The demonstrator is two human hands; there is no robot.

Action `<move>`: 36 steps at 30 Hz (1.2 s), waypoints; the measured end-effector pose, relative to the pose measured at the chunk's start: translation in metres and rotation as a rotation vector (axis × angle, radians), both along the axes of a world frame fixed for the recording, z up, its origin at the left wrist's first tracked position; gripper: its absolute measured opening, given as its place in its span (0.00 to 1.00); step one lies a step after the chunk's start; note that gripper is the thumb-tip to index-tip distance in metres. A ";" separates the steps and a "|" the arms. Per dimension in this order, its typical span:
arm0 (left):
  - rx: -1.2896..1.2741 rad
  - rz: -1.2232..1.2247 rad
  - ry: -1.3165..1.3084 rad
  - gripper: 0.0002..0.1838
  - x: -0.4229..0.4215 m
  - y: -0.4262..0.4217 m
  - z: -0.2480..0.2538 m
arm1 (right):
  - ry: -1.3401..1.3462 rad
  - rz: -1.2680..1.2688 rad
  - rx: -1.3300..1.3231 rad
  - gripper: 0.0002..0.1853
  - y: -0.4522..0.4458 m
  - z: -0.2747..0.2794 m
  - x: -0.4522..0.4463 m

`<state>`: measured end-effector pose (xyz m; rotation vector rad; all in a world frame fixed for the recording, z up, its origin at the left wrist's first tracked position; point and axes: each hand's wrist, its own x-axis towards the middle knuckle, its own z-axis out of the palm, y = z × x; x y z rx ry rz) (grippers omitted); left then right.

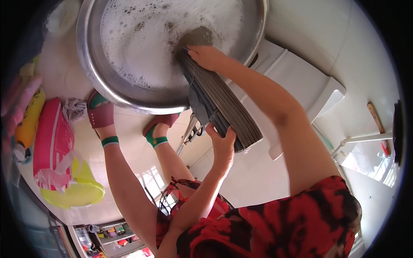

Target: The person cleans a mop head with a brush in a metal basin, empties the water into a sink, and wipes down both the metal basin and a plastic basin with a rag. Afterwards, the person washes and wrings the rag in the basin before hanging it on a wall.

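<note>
A grey pleated bundle (223, 101), long and folded into many thin layers, leans over the rim of a wide metal basin (124, 101). Its upper end touches the foamy water (142, 51), where the foam is broken around a dark patch. My right hand (205, 56) is closed on that upper end, fingertips partly hidden at the water. Lower down, my left hand (221, 139) grips the other end, thumb and finger against its side. A dark grey flap (199, 105) hangs along the bundle's left side. What the bundle is exactly, I cannot tell.
A white plastic box-like piece (297, 81) stands right of the basin. At left lie a pink package (53, 142), a yellow-green basin (77, 193) and a yellow bottle (30, 116). My feet in maroon slippers (101, 117) are below the basin. A wooden-handled brush (376, 118) is at far right.
</note>
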<state>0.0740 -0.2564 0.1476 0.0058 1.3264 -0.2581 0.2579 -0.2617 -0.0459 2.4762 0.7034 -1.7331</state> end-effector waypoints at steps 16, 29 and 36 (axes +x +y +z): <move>0.059 0.014 -0.005 0.38 0.012 -0.001 0.000 | -0.106 0.248 0.072 0.22 0.014 0.047 -0.007; 0.047 -0.071 0.000 0.39 0.014 -0.007 0.006 | 0.149 0.580 -0.310 0.23 0.024 0.201 -0.007; -0.052 0.079 0.021 0.40 0.009 0.002 0.005 | -0.059 0.283 0.055 0.21 0.002 0.055 -0.008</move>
